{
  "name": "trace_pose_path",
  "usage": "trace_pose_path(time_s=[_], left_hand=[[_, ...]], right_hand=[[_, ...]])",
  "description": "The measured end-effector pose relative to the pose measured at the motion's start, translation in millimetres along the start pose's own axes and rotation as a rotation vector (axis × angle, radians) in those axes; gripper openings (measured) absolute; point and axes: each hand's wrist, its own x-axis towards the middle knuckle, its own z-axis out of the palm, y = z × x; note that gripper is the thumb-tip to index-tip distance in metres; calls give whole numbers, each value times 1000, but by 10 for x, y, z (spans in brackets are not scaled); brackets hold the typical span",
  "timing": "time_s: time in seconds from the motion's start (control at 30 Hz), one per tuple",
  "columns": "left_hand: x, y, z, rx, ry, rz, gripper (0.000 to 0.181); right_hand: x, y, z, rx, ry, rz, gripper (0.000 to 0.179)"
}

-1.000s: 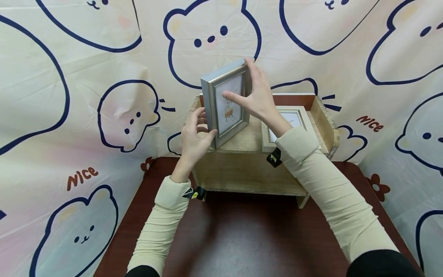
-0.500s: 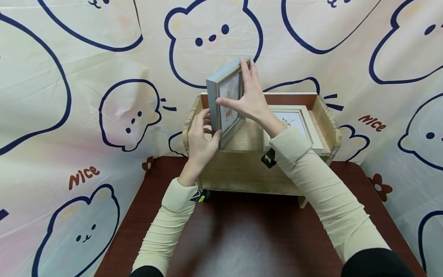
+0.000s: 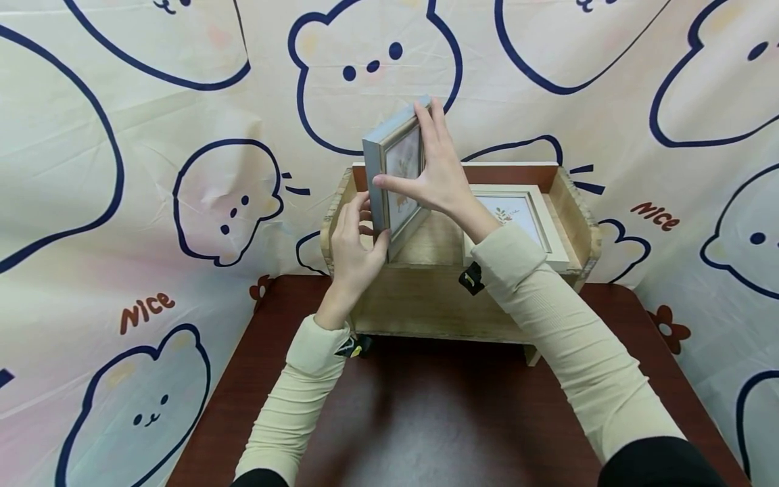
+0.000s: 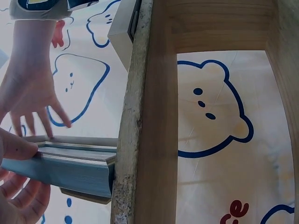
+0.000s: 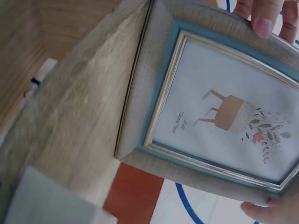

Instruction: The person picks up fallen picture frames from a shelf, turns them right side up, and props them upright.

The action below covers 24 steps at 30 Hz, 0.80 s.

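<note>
A grey-blue picture frame (image 3: 402,179) stands turned sideways at the left end of a small wooden shelf unit (image 3: 444,301). My left hand (image 3: 356,250) grips its left side, thumb on the front edge and fingers behind. My right hand (image 3: 441,176) is spread across the front of the picture frame. Its straight fingers touch the top right corner, and its thumb points toward the left edge. In the right wrist view, the frame's print (image 5: 229,114) shows a plant on a legged stand. A second, cream picture frame (image 3: 550,237) lies face up on the unit, partly hidden by my right arm.
The shelf unit has raised side boards (image 3: 575,223) and a reddish-brown back strip (image 3: 517,177). It stands on a dark brown table (image 3: 462,419). Cloth with printed cartoon animals (image 3: 225,203) hangs behind and at both sides.
Between one second and half a second ago, the picture frame turned to show more of its left edge and shifted right with my left hand. My right hand has moved slightly left.
</note>
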Motion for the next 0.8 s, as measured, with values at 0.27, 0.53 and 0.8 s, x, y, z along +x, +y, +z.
trace_pose_path(time_s=[0.27,0.53,0.8], left_hand=[[-16,-19,11,-15,7,25,54],[19,-86,-46,-244,-61,-17,43],[131,50,-169,-375,-249,-109,41]], right_hand=[[8,-1,-22,-39,26,-139,91],[55,6,-98,-59,-32,-166,90],[97,80,-159,33,-105,-204,86]])
